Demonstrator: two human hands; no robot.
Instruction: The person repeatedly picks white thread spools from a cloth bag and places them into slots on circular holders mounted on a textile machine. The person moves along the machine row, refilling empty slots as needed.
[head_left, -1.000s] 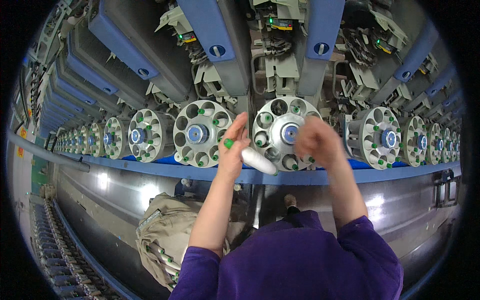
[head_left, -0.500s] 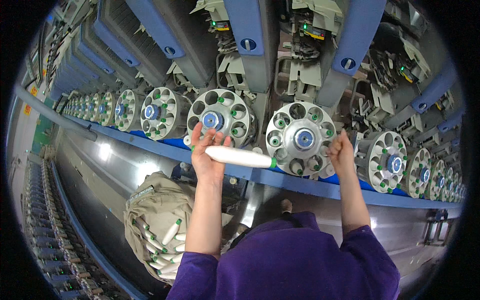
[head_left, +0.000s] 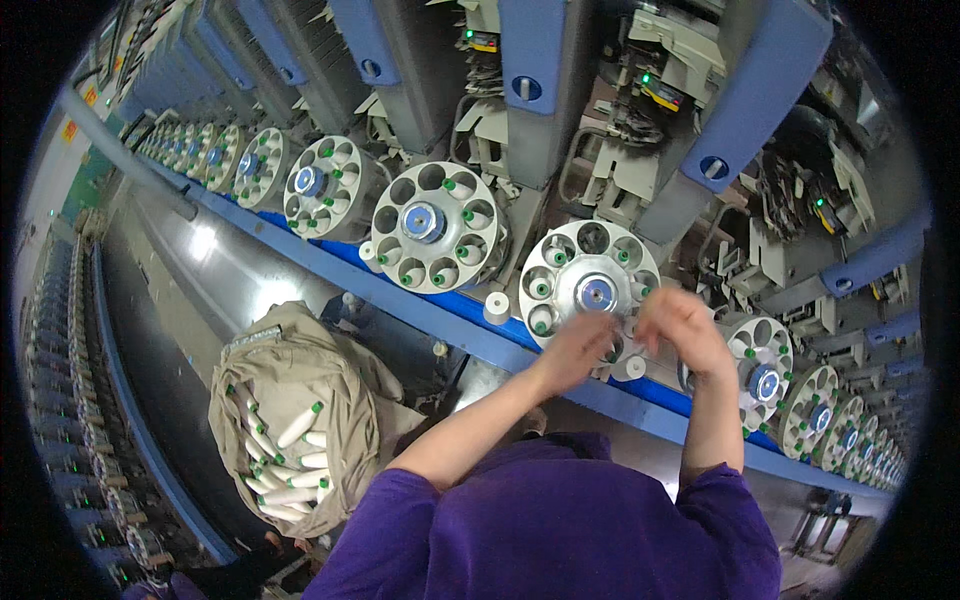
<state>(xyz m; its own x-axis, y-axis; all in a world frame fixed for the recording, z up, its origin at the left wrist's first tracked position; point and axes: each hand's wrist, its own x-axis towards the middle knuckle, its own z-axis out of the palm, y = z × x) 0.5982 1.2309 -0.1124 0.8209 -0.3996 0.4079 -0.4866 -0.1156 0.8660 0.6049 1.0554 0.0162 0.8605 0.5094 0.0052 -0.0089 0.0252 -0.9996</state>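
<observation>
My left hand reaches across the lower rim of a round white bobbin magazine. Motion smears its fingers, and no bobbin shows in it; a green tip sits in a pocket beside it. On the magazine's right side is my right hand, its fingers bent and blurred, so I cannot make out whether they hold anything. Several of the magazine's round pockets contain bobbins with green tips. The hands hide its lower right pockets.
A beige cloth bag of white yarn bobbins stands at lower left. More magazines line a blue rail on both sides. A small white cone is on the rail. Grey-blue machine columns rise behind.
My left hand has moved right and down from the neighbouring magazine to this one. The white bobbin it held no longer shows there. My right hand has turned inward; the view has shifted.
</observation>
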